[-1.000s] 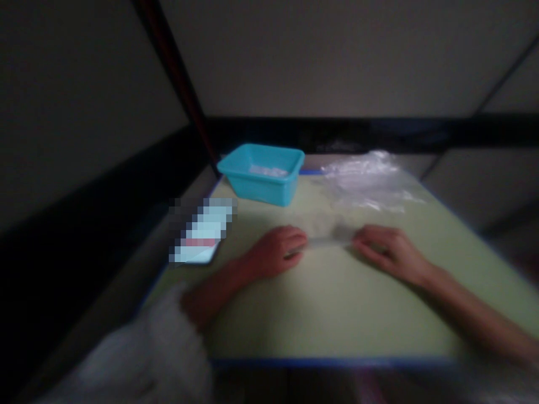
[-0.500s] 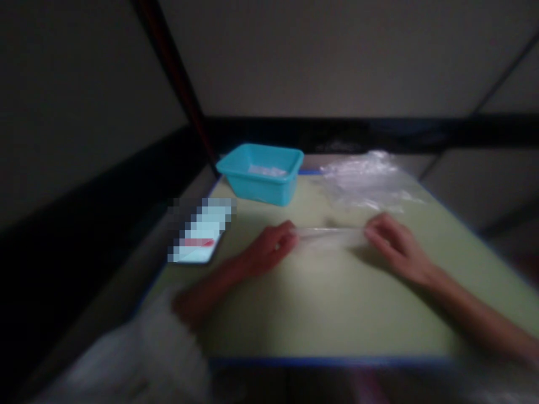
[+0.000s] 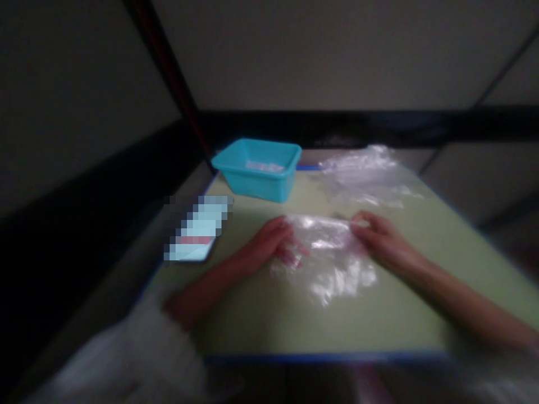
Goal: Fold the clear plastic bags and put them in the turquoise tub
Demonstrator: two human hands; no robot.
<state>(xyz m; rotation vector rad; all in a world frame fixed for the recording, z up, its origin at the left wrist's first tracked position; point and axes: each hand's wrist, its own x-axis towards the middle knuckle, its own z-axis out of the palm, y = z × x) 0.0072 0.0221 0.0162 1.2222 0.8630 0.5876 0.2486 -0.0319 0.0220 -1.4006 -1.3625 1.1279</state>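
Observation:
A clear plastic bag [image 3: 332,258] stretches between my two hands over the middle of the table, its top edge fairly straight and its crinkled sheet hanging toward me. My left hand [image 3: 278,238] grips the bag's upper left corner, and some of its fingers show through the film. At the upper right corner, my right hand [image 3: 373,233] pinches the edge between thumb and fingers. The picture is dim and blurred, so fine detail of the bag is lost.
A turquoise plastic basin [image 3: 256,182] with some whitish pieces inside stands at the back left. Behind my right hand lies a heap of clear plastic bags [image 3: 362,174]. A phone-like device [image 3: 197,235] with a lit, pixelated screen rests at the left edge of the yellowish table [image 3: 261,325].
The bag, earlier seen as a thin taut strip between my hands, now shows its broad shiny face, spread downward toward me. My hands have come slightly closer together.

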